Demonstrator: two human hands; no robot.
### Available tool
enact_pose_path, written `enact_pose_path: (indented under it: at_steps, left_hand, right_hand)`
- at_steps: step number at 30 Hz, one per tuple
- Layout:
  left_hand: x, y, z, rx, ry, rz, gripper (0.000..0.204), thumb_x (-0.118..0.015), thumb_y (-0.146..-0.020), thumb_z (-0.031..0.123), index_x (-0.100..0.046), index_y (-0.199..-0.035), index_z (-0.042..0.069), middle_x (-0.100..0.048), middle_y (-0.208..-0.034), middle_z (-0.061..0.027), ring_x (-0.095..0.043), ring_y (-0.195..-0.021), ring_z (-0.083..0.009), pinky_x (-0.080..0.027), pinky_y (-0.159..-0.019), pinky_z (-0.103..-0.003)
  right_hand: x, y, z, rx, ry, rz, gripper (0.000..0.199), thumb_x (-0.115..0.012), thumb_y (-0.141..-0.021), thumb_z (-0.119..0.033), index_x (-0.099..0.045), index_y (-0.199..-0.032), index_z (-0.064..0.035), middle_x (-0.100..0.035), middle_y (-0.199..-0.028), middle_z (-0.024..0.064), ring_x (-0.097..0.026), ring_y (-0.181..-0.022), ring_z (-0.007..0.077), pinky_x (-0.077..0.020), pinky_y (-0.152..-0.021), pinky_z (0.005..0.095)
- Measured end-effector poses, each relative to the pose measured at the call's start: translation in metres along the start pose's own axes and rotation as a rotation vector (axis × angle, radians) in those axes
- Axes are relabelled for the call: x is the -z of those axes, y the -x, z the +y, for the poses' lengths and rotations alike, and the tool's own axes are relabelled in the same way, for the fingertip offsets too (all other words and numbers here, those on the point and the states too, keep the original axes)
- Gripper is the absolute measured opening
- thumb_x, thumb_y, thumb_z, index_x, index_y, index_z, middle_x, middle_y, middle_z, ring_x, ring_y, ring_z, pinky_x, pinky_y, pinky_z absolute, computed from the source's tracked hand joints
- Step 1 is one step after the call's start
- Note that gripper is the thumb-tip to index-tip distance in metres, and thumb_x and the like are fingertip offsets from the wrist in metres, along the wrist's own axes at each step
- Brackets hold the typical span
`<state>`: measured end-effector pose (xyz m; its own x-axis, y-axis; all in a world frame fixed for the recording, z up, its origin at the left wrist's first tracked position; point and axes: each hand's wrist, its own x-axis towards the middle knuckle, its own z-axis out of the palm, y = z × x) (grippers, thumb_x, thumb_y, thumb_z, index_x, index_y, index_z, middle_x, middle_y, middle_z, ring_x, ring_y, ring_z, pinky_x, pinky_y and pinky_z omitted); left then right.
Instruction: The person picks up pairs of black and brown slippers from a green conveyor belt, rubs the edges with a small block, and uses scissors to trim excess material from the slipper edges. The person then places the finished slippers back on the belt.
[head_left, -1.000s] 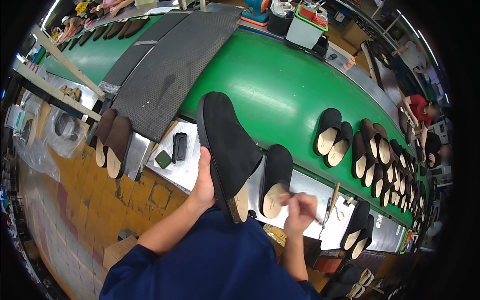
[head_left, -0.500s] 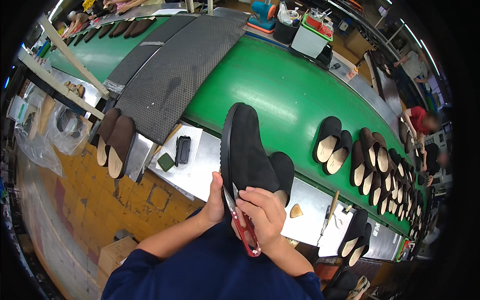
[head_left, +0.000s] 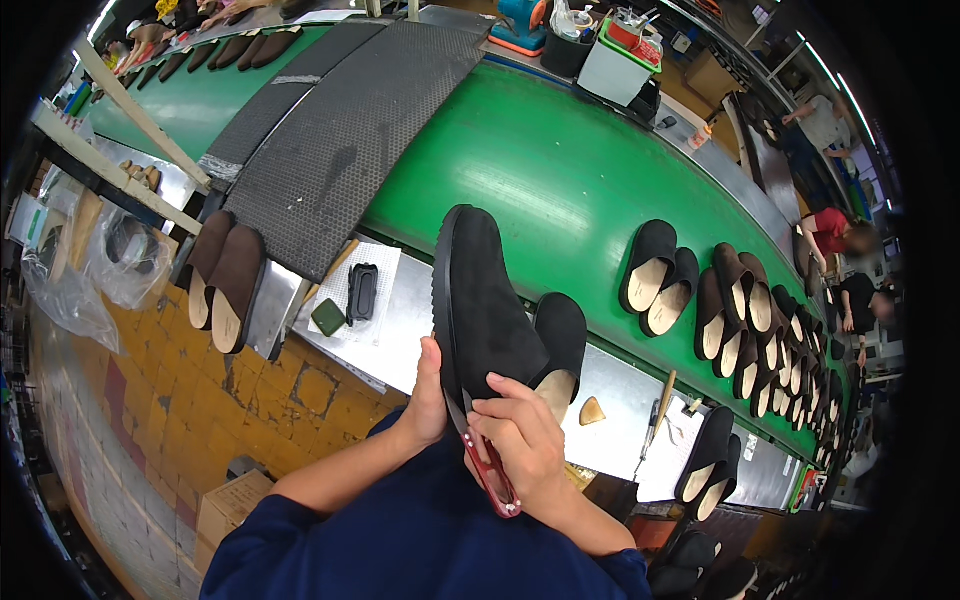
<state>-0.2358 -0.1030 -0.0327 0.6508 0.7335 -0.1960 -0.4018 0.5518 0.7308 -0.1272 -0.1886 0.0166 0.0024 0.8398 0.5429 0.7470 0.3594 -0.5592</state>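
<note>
My left hand (head_left: 428, 402) grips a black suede clog (head_left: 485, 300) low at its sole edge, thumb pointing up along the side. The clog is held tilted, toe pointing away from me, its ridged sole turned left. Red-handled thread snips (head_left: 488, 472) lie in my right hand (head_left: 527, 440), whose fingers are closed round them and rest against the clog's near end. The snips' blade tips meet the clog beside the seam between upper and sole. A second black clog (head_left: 562, 335) stands just to the right, partly behind the held one.
Rows of black and brown clogs (head_left: 740, 300) stand on the green conveyor belt (head_left: 510, 170) at right. Brown clogs (head_left: 238, 285) sit at left beside a black mat (head_left: 350, 140). The metal ledge (head_left: 620, 400) carries a tan wedge (head_left: 592, 411), a thin wooden-handled tool (head_left: 656, 420) and a green block (head_left: 327, 317).
The view has shifted slightly. The held clog leans a little further left, and the snips sit slightly lower along its near edge. Both hands keep their holds.
</note>
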Motion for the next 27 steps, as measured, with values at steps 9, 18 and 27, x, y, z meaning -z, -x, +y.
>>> enact_pose_path:
  at_steps: [9,18,27]
  left_hand:
    - [0.037,-0.037,-0.008,0.157,0.269,0.045,0.083,-0.025,-0.092,0.071,-0.047,-0.134,0.002,-0.059,-0.125,-0.0131,-0.058,-0.113,-0.0249,-0.046,-0.098,-0.038]
    - [0.157,-0.064,-0.09,0.499,0.309,0.222,0.082,-0.03,-0.091,0.071,-0.044,-0.139,0.005,-0.052,-0.135,-0.0174,-0.055,-0.119,-0.0319,-0.044,-0.102,-0.044]
    - [0.144,-0.017,-0.099,0.305,-0.355,0.492,0.069,-0.064,-0.092,0.031,-0.025,-0.139,-0.001,-0.057,-0.115,-0.0204,-0.06,-0.105,-0.0255,-0.053,-0.085,-0.035]
  right_hand:
    - [0.002,0.028,0.029,-0.26,-0.213,0.254,0.026,-0.063,-0.071,0.01,-0.059,-0.095,-0.0002,-0.063,-0.092,0.0132,-0.066,-0.093,0.0318,-0.0517,-0.084,0.0355]
    - [0.014,0.208,0.204,-0.887,0.58,0.147,0.039,-0.058,-0.08,0.005,-0.057,-0.118,0.0001,-0.062,-0.111,0.0184,-0.062,-0.097,0.0324,-0.0486,-0.085,0.0392]
    - [-0.024,0.195,0.16,-1.055,0.099,0.075,0.046,-0.061,-0.088,-0.025,-0.054,-0.125,0.0018,-0.057,-0.108,0.0205,-0.057,-0.096,0.0365,-0.0438,-0.088,0.0451]
